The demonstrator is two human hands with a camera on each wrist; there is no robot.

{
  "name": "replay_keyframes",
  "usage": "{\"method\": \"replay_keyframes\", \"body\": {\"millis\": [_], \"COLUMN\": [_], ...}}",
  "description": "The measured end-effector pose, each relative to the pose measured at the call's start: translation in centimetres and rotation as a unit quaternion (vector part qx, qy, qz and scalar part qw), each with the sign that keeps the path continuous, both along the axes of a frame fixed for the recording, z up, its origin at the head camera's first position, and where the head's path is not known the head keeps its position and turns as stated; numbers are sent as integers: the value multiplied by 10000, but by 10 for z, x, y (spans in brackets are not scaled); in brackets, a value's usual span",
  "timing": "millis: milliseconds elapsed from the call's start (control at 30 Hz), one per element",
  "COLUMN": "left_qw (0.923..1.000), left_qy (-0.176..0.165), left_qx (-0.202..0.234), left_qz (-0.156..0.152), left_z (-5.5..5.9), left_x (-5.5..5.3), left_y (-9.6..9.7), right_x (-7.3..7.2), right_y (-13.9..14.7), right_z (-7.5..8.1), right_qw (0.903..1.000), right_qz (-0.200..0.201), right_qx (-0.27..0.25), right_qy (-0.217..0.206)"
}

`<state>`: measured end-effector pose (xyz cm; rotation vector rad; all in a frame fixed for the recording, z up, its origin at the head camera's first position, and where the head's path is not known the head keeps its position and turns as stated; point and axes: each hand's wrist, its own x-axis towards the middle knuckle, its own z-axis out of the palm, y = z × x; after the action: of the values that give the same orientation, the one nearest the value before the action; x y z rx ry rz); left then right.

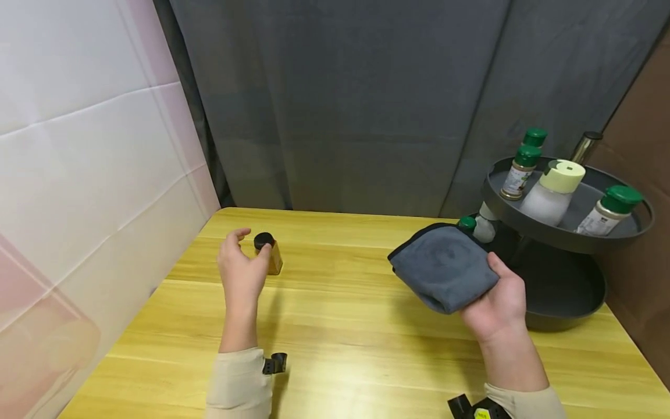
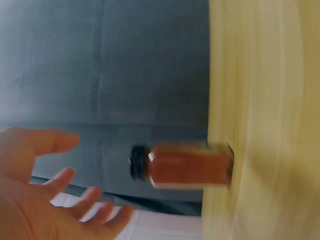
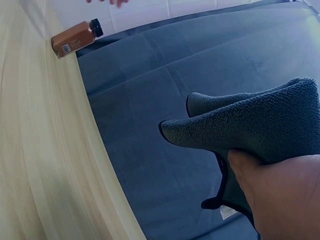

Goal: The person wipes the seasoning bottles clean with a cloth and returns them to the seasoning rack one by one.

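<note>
A spice jar (image 2: 187,166) with orange-brown contents and a black cap stands upright on the wooden table, left of centre in the head view. My left hand (image 1: 243,265) is beside it with fingers spread; the left wrist view shows a gap between the fingertips and the cap. Over on the right, my right hand (image 1: 497,302) grips a folded dark grey cloth (image 1: 445,267) with black edging, thumb on top and the other fingers underneath. The cloth is up off the table, with its folds drooping in the right wrist view.
A two-tier dark round rack (image 1: 555,314) stands at the right. Its upper tray holds green-capped spice jars (image 1: 515,180) and a pale-capped shaker (image 1: 555,192); more small jars sit on the lower tier. A grey curtain (image 1: 335,105) hangs behind the table (image 1: 335,337).
</note>
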<state>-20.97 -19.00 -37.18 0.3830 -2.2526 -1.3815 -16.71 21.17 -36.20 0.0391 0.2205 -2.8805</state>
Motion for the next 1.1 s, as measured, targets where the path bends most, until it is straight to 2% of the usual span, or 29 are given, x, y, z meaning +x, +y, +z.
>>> {"method": "replay_keyframes", "body": {"millis": [100,233,333,400,500,600,767,900,1100], "left_qw": [9946,9743,9612,9544,9478,9464,9496,9505,9566], "left_qy": [-856,-1773,-2151,-2339,-2473,-2455,-2411,-2391,-2119], "left_qx": [-365,-614,-792,-945,-1181,-1337,-1288,-1178,-1139], "left_qz": [-459,-1245,-1538,-1597,-1629,-1615,-1535,-1599,-1645], "left_z": [-2,-10,-17,-21,-25,-27,-28,-27,-23], "left_x": [-9,-28,-42,-48,-54,-57,-57,-57,-54], "left_y": [-16,-33,-42,-47,-53,-55,-55,-53,-42], "right_x": [-1,-2,-2,-1,0,1,2,2,3], "right_y": [-1,-2,-4,-5,-6,-6,-5,-5,-4], "right_z": [0,0,-1,-1,-2,-3,-3,-4,-3], "right_qw": [10000,9998,9995,9990,9983,9978,9963,9954,9938], "right_qz": [48,86,56,50,53,19,-11,-49,-48], "right_qx": [81,151,311,437,562,635,841,942,1098], "right_qy": [4,-20,-61,-100,-133,-160,-150,-167,-150]}}
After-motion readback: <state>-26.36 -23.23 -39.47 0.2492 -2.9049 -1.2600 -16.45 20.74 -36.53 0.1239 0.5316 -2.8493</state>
